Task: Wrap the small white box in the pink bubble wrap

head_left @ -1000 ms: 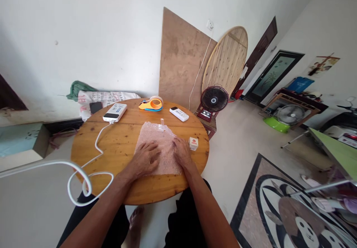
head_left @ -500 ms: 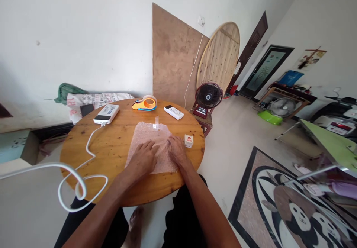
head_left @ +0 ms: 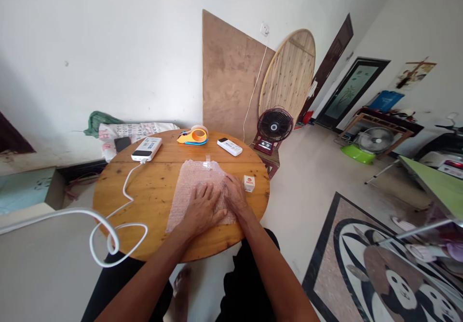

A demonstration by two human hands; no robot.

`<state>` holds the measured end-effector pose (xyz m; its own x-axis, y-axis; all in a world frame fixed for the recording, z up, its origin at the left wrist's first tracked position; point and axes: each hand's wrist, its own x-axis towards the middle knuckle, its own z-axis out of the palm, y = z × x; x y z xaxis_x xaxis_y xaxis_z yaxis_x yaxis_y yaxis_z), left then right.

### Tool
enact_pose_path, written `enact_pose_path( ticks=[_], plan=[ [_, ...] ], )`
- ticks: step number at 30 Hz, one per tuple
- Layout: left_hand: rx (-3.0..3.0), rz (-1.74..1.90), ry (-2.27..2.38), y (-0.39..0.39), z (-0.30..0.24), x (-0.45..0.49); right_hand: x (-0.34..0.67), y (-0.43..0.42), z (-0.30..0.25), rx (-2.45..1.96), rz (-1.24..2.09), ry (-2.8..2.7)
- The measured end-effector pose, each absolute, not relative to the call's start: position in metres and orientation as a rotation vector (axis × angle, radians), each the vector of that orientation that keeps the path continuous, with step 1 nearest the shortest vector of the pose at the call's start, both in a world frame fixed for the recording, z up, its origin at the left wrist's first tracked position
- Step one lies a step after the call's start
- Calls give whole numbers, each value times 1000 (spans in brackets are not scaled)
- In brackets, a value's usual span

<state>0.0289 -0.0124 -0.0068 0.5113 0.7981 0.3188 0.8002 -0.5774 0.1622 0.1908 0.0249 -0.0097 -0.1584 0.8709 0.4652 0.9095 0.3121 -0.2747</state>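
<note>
A pinkish sheet of bubble wrap [head_left: 188, 182] lies on the round wooden table [head_left: 152, 201] in front of me. A short strip of clear tape [head_left: 207, 164] sits at its far edge. My left hand [head_left: 204, 208] rests flat on the wrap with its fingers spread. Along the wrap's right side lies my right hand [head_left: 236, 196], fingers extended and partly curved over the wrap. The two hands are close together. Just right of my right hand stands a small white box [head_left: 249, 183] with a red mark.
An orange tape dispenser [head_left: 193, 135] and a white power bank [head_left: 229, 147] lie at the table's far side. A larger white power bank [head_left: 146, 148] with a white cable [head_left: 126, 187] is at the left. A fan [head_left: 275, 128] stands on a stool beyond the table.
My left hand has slid right across the wrap, its fingers spreading and its thumb coming nearer my right hand. The whole view has shifted slightly.
</note>
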Motion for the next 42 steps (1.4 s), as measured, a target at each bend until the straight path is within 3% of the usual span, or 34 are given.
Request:
enact_pose_path(
  ticks=[5, 10, 18, 21, 27, 30, 36, 42],
  plan=[
    [-2732, -588, -1459, -12, -8, 29, 192, 20, 5, -1456, -139, -2053],
    [-2746, -651, -1451, -14, -6, 28, 223, 14, 43, -1609, -168, -2053],
    [-2756, -694, -1470, -13, -8, 27, 272, 15, 45, -1982, 132, -1993],
    [-2750, -699, -1483, -13, -7, 27, 267, 11, 60, -1857, 377, -1786],
    [-2776, -732, -1448, -14, -7, 27, 191, -8, 95, -1089, 1184, -1716],
    [-2782, -753, -1461, -13, -8, 27, 156, 1, 82, -976, 1421, -1733],
    [-2766, -700, -1471, -12, -11, 28, 165, 36, 27, -913, 1462, -1181],
    [-2825, -819, -1487, -1, -6, 24, 180, 40, 11, -893, 1483, -1102]
  ],
)
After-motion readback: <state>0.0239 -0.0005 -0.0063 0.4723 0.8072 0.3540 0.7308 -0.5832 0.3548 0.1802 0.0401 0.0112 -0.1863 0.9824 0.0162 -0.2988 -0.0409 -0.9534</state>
